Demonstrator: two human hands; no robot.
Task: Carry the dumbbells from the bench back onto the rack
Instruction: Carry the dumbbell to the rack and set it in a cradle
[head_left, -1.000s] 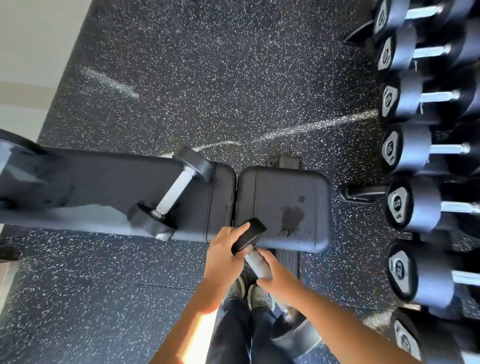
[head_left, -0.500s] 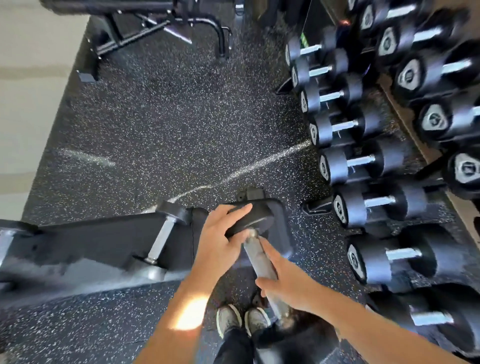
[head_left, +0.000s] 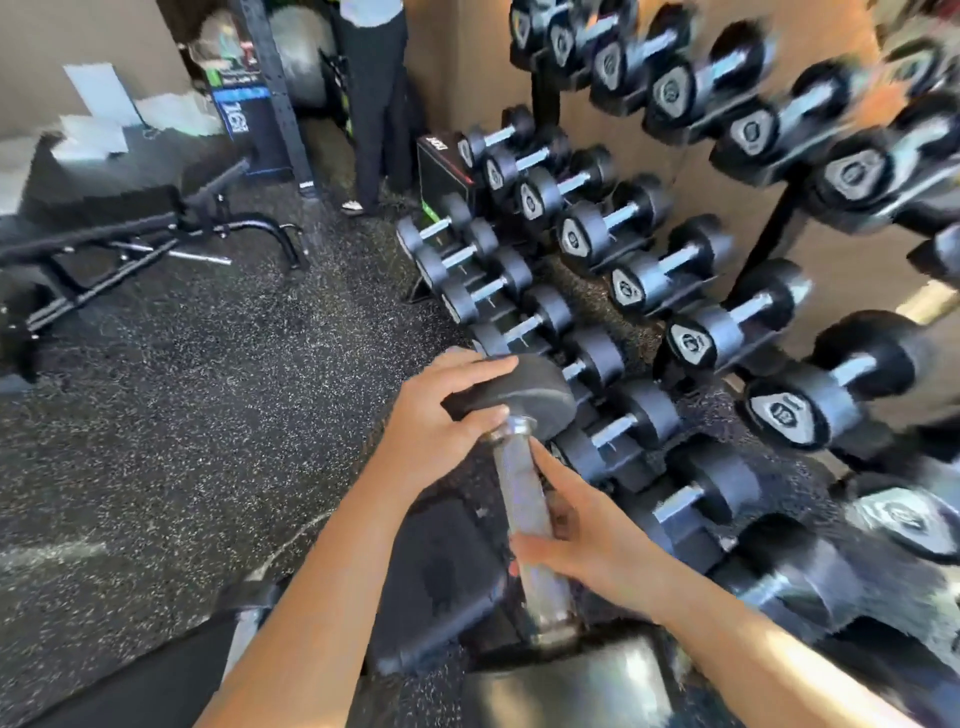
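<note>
I hold a black dumbbell (head_left: 524, 395) with a steel handle in both hands, lifted above the bench seat (head_left: 441, 571) and tilted, its far head towards the rack. My left hand (head_left: 436, 415) grips the far head from the left. My right hand (head_left: 576, 540) wraps the steel handle lower down. The near head sits blurred at the bottom of the view. The dumbbell rack (head_left: 779, 228) stands to the right with several black dumbbells in tiers. The second dumbbell on the bench is out of view.
Speckled rubber floor (head_left: 182, 415) stretches to the left. Another black bench frame (head_left: 130, 239) stands at far left. A person's legs (head_left: 374, 104) in dark trousers stand at the back near a black box (head_left: 441, 166).
My view has swung up and right, from the bench to the rack. The dumbbell has risen off the bench seat with both hands still on it. The other dumbbell has left the view.
</note>
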